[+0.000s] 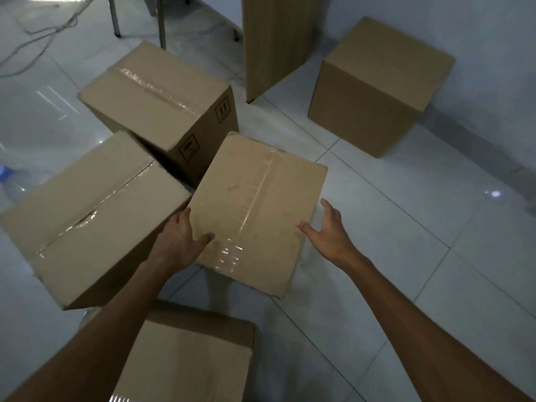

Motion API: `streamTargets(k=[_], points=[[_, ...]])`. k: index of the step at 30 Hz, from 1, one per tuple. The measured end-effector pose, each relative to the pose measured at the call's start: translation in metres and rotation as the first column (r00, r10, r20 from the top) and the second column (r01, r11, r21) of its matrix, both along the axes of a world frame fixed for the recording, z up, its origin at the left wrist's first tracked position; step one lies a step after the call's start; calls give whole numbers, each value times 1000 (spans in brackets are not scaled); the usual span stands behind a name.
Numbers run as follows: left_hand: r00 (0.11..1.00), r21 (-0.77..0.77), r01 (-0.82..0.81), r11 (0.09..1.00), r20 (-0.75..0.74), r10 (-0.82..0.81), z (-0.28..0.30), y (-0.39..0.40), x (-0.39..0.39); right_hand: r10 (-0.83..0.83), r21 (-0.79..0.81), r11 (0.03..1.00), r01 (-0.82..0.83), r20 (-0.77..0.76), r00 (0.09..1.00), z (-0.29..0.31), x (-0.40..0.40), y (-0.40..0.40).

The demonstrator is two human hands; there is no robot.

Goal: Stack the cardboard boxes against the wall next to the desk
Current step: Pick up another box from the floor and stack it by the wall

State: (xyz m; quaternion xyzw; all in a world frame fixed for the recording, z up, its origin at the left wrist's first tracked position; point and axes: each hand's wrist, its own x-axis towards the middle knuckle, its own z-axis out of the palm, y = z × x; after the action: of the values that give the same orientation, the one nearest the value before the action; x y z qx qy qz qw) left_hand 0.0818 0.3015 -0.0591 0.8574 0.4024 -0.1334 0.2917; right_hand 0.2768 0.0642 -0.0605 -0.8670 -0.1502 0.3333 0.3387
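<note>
- head view: the step in hand looks like picking up the middle box (255, 210), which sits on the tiled floor (406, 256) among the others, well apart from the wall (478, 68)
- left hand (181, 242) lies against the box's near left corner, thumb on the taped top, fingers spread and not yet curled under
- right hand (327, 227) hovers spread wide just beside the right edge, holding nothing
- next move likely calls for both palms to press the opposite sides, lift, then carry it toward the box by the wall (377, 88), next to the desk panel (275, 42)
- large left box (87, 216) touches or nearly touches the middle box and crowds the left hand
- back box (162, 105) and near box (185, 358) sit close; cables (43, 33) lie far left
</note>
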Motion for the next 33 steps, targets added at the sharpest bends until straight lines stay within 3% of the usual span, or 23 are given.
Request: streamTargets(k=[8,14,21,33], points=[[997,56,-78,995,14,77,-45,8,-13,-22,70,997,20,28,999,-64,-25,10],[990,-34,-122,992,61,124,-63,4,-22,-26,68,997,26,2,1000,-86,-38,10],[984,-20,-156,988,83,157,-62,-3,-15,-95,116,989,94,11,995,-90,-38,0],[967,-78,-251,965,32,254,-68,-49,4,-169,60,984,168,7,986,-85,-34,-35]])
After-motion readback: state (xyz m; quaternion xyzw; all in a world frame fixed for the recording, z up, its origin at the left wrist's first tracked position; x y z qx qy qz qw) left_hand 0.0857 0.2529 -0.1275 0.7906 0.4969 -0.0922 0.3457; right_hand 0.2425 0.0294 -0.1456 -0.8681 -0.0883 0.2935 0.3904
